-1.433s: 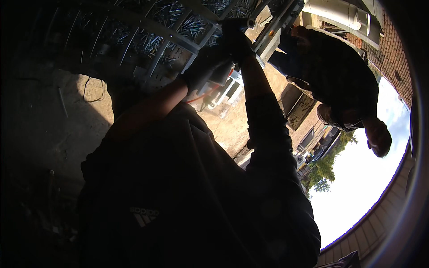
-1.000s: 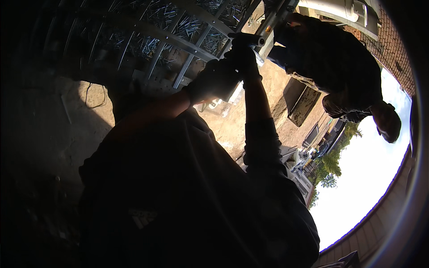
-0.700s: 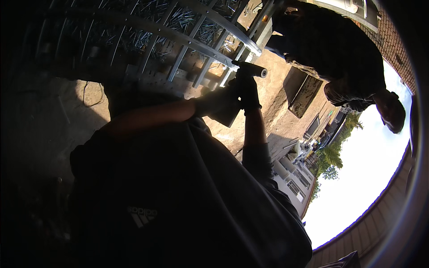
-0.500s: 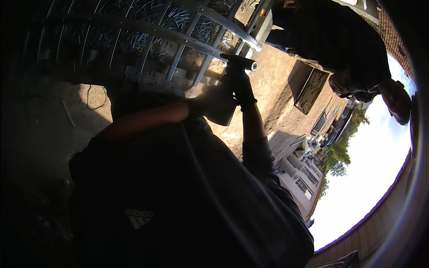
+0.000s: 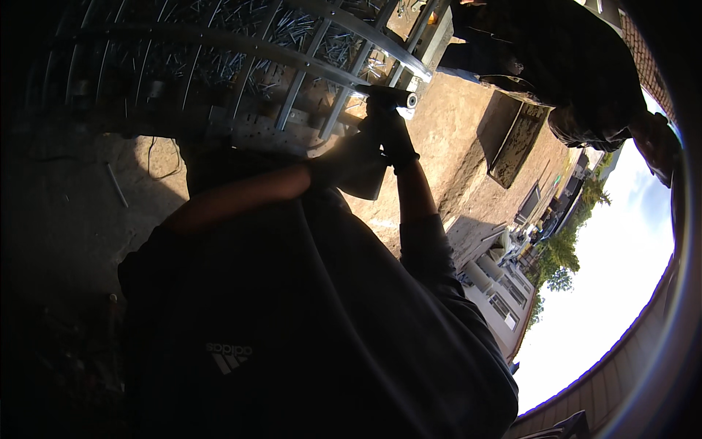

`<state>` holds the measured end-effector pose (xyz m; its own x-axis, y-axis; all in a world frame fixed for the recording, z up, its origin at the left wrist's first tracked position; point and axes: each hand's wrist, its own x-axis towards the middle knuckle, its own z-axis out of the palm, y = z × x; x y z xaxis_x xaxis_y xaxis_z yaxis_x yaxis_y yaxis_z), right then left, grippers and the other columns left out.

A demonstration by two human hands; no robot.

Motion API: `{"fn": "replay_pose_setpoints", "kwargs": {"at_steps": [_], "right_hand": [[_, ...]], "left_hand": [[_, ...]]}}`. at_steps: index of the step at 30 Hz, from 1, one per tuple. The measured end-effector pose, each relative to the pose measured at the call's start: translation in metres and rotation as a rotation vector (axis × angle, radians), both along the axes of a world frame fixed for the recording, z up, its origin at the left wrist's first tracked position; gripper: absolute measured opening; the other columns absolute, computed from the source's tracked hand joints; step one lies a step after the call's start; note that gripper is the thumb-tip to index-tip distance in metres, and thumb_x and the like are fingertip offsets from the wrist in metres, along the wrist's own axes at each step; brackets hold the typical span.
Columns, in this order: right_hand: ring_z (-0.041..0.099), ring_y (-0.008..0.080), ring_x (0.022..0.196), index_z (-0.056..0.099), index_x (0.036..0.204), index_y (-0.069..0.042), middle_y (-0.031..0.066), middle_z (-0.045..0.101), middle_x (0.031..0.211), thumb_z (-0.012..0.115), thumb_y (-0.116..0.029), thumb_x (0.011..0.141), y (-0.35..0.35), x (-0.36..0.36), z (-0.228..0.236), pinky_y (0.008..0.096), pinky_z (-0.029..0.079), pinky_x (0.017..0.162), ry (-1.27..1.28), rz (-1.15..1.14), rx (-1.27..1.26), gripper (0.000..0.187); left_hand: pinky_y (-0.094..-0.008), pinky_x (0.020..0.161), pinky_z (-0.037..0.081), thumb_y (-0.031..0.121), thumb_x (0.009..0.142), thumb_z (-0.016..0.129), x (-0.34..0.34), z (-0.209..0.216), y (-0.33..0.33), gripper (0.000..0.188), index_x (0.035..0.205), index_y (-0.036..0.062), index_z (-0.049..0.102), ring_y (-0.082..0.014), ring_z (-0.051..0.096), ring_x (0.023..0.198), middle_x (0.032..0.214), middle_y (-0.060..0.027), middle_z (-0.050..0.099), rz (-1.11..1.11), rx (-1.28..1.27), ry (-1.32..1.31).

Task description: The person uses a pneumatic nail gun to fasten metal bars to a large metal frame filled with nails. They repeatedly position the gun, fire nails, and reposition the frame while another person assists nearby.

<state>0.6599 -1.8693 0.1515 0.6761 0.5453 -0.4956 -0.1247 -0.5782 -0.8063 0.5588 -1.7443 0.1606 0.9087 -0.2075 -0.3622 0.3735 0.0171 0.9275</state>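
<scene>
My right hand (image 5: pixel 393 139), in a dark glove, is closed round the grip of a dark pistol-shaped power tool (image 5: pixel 391 96). The tool's narrow front meets the end of a metal rail on a slatted metal frame (image 5: pixel 333 71); whether it touches cannot be made out. Its round rear end points right. Close against the tool's lower part is my left hand (image 5: pixel 340 162), also dark-gloved, with its fingers lost in shadow. A dark wedge-like shape (image 5: pixel 363 183) hangs below the hands, its kind unclear. Many loose metal fasteners (image 5: pixel 289 29) lie beneath the frame's slats.
Another person (image 5: pixel 570 66) in dark clothing stands beyond the frame at the upper right. A shallow rectangular trough (image 5: pixel 518 146) lies on the sandy ground. A thin rod (image 5: pixel 117 184) rests on the shaded ground at left. A building (image 5: pixel 501 300) and trees stand farther off.
The view has shifted slightly. The tool's rear end has moved a little up and left against the frame. Both hands stay at the tool. The other person's arm has moved slightly.
</scene>
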Motion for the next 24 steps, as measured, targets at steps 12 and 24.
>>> {"fn": "replay_pose_setpoints", "kwargs": {"at_steps": [12, 24], "right_hand": [[0.058, 0.0241, 0.075, 0.059, 0.091, -0.007, 0.0062, 0.060, 0.084, 0.066, -0.017, 0.088, 0.020, -0.007, 0.014, 0.0361, 0.047, 0.064, -0.056, 0.001, -0.140, 0.013], [0.051, 0.0062, 0.061, 0.057, 0.088, -0.013, -0.0062, 0.048, 0.073, 0.058, -0.021, 0.104, 0.037, -0.015, 0.002, 0.0259, 0.042, 0.052, 0.196, -0.137, -0.128, 0.018]], "left_hand": [[-0.0447, 0.085, 0.059, 0.031, 0.088, 0.080, -0.012, -0.010, 0.003, 0.077, 0.141, -0.0074, 0.039, -0.0359, 0.071, 0.107, 0.122, -0.0248, 0.064, 0.121, -0.377, 0.005], [-0.0296, 0.078, 0.059, 0.016, 0.100, 0.064, -0.024, 0.002, 0.033, 0.039, 0.132, -0.0032, 0.052, -0.0166, 0.069, 0.097, 0.111, -0.0114, 0.066, 0.076, -0.506, 0.237]]}}
